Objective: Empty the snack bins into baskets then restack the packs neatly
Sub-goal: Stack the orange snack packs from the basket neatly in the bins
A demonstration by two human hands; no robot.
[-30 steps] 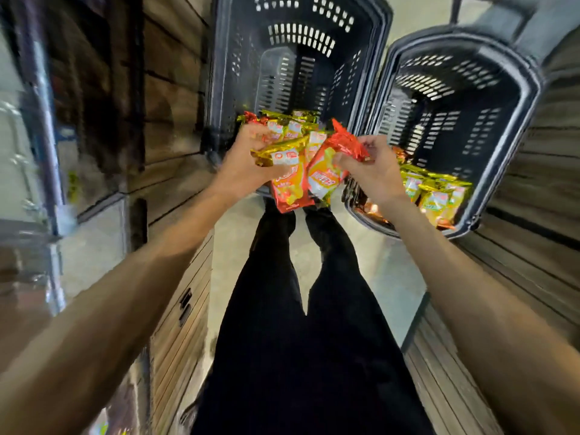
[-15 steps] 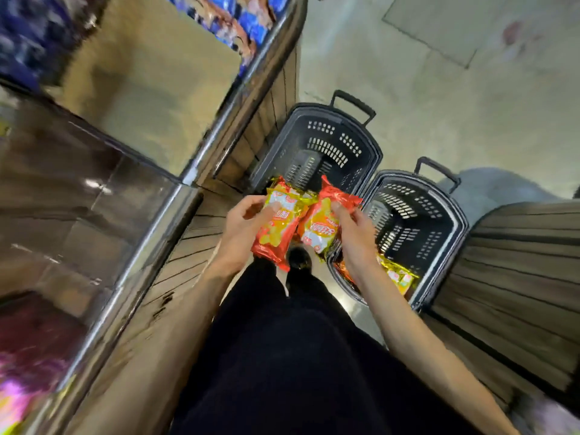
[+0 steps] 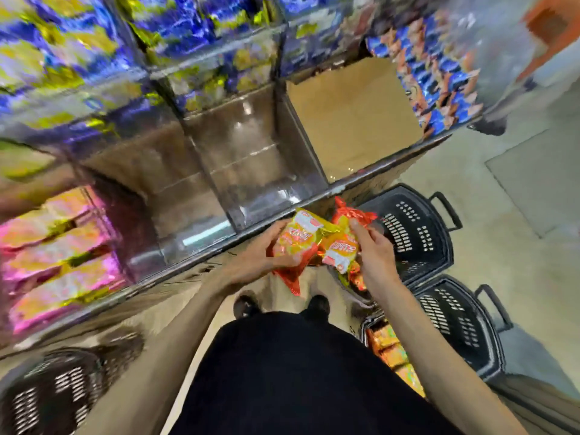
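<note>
In the lower right, orange packs [image 3: 389, 350] were seen in a dark basket [image 3: 464, 334]. At centre, a glossy orange-yellow snack pack [image 3: 293, 243] was gripped by curled fingers of the left hand [image 3: 257, 262], and a second pack [image 3: 340, 249] was pinched by the right hand [image 3: 375, 255]. Both long axes were pointed up-frame, tilted slightly right, below clear bins [image 3: 251, 158].

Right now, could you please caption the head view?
Left hand and right hand hold snack packs before empty clear bins, beside baskets.

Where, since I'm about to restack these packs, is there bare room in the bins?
Bare: the clear middle bin past the front rail, ahead of your orange packs, and the cardboard-floored bin right of it. Crowded: pink packs to the left, blue packs behind, blue-and-orange packs far right.
</note>
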